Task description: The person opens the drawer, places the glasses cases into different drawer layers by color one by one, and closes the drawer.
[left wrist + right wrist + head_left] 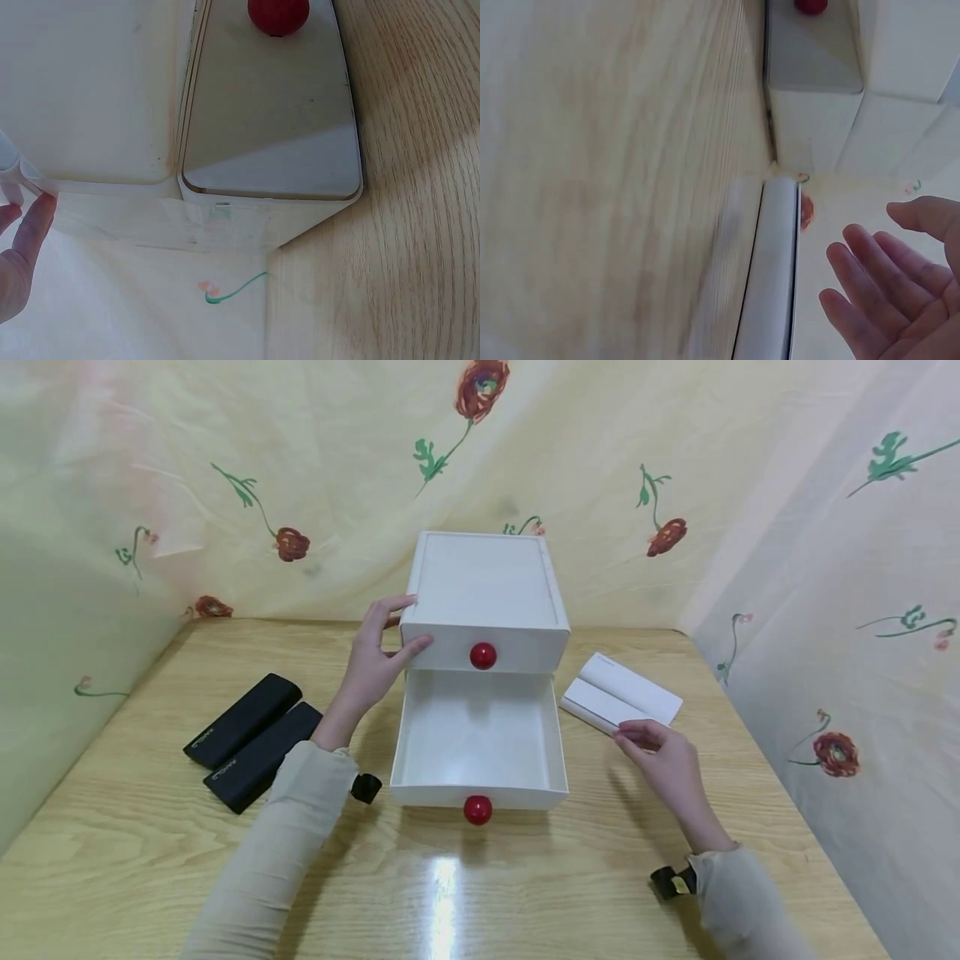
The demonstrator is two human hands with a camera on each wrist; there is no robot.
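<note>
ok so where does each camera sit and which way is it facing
Head: on the head, facing forward and down at the drawer unit; left hand, right hand, sleeves show.
Left wrist: worn there, facing the drawer unit; fingers show.
Right wrist: worn there, facing table and white case; palm, fingers show.
Both wrist views share the drawer unit.

drawers (480,739): 2 | red knobs (477,810): 2 | black cases (243,720): 2 | white cases (632,687): 2 | hands (372,660): 2 | table (540,893): 1
</note>
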